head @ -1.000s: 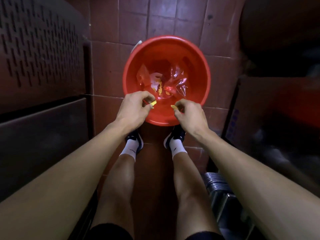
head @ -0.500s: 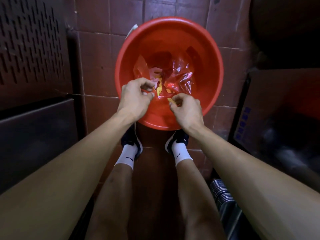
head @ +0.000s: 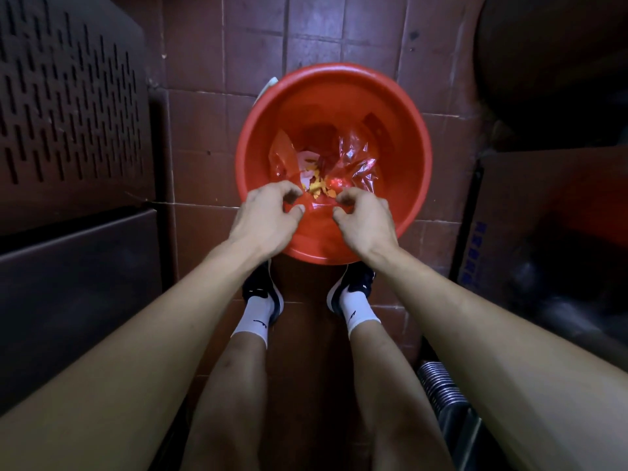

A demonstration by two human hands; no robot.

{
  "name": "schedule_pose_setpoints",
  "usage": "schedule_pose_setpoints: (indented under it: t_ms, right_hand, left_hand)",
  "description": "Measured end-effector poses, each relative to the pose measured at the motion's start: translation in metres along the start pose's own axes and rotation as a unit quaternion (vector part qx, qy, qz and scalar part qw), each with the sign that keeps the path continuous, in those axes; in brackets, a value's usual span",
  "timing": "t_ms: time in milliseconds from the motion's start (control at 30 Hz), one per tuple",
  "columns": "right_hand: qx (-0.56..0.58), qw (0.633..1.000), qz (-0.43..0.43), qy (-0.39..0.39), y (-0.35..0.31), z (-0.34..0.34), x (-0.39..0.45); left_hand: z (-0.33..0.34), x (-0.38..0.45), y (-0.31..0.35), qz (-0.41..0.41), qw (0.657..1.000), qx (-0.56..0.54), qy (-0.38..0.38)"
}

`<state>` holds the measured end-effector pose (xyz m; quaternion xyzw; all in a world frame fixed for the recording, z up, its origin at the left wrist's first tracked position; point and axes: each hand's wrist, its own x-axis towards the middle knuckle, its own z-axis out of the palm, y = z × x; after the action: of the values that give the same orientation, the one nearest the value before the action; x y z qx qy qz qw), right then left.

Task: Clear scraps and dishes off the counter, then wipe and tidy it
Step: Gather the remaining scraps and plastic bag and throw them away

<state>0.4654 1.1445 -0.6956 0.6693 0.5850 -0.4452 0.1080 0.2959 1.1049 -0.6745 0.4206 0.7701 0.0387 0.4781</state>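
A person stands over a red bucket (head: 401,137) on the tiled floor (head: 200,130). Both arms reach down and both hands hang over the near side of the bucket.

The left hand (head: 265,215) has its fingers curled loosely. The thumb and first finger are apart, with a small gap between them. It holds nothing that I can see.

The right hand (head: 365,219) looks the same. Its fingers are bent and a little apart, and I can see nothing in them.

The scraps (head: 317,188) lie at the bottom of the bucket, just past the fingertips. They are small yellow and orange bits. They sit on a crinkly clear bag (head: 356,164), with something white beside them.

Two feet in black shoes (head: 261,294) and white socks (head: 356,311) stand on the floor right by the bucket.

A dark metal panel with slots (head: 68,96) is on the left. A cardboard box (head: 543,232) is on the right, and a ridged hose (head: 438,385) lies lower down on that side.
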Motion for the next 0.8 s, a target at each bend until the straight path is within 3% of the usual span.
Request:
schedule_pose_setpoints:
  t_ms: [133, 233, 367, 633, 800]
  right_hand:
    - [-0.125, 0.989, -0.067, -0.044, -0.002, -0.019, -0.02]
    - [-0.203, 0.971, -0.105, -0.072, -0.007, -0.042, -0.044]
    - [-0.222, 0.963, -0.129, -0.081, -0.023, -0.082, -0.087]
    - [-0.224, 0.953, -0.2, -0.052, -0.072, -0.169, -0.171]
    - [-0.296, 0.902, -0.313, -0.013, -0.097, -0.212, -0.218]
  left_hand:
    - [-0.015, -0.021, 0.009, 0.069, 0.978, 0.188, -0.056]
    - [-0.033, -0.049, 0.021, 0.082, 0.959, 0.26, -0.078]
    - [-0.063, -0.095, 0.045, 0.055, 0.96, 0.262, -0.081]
    - [-0.122, -0.19, 0.118, 0.033, 0.971, 0.234, -0.017]
    - [-0.144, -0.248, 0.156, 0.024, 0.97, 0.24, 0.03]
